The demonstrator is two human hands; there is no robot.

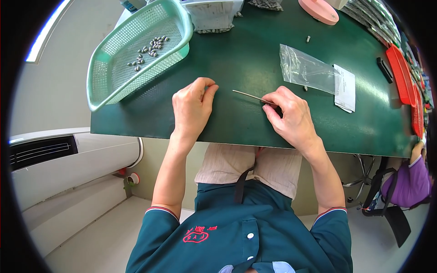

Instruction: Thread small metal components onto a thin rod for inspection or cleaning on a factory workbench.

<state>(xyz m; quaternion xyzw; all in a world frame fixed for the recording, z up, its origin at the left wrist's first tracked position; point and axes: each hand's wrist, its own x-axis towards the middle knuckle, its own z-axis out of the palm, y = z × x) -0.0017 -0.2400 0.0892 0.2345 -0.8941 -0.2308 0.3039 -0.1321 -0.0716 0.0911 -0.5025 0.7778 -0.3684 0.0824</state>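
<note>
My right hand (291, 116) rests on the dark green table (255, 54) and pinches a thin metal rod (248, 95) that points left toward my other hand. My left hand (193, 107) lies a little to the left of the rod's tip with its fingers curled together; whether a small piece sits between the fingertips cannot be seen. A tilted light green mesh basket (104, 73) at the far left holds several small grey metal pieces (150, 49).
A clear plastic bag (305, 68) with a white paper slip (345, 87) lies right of my hands. A pink round object (319, 10) and a grey container (211, 13) stand at the back. Red trays (403, 77) line the right edge, where another person's sleeve (416, 175) shows.
</note>
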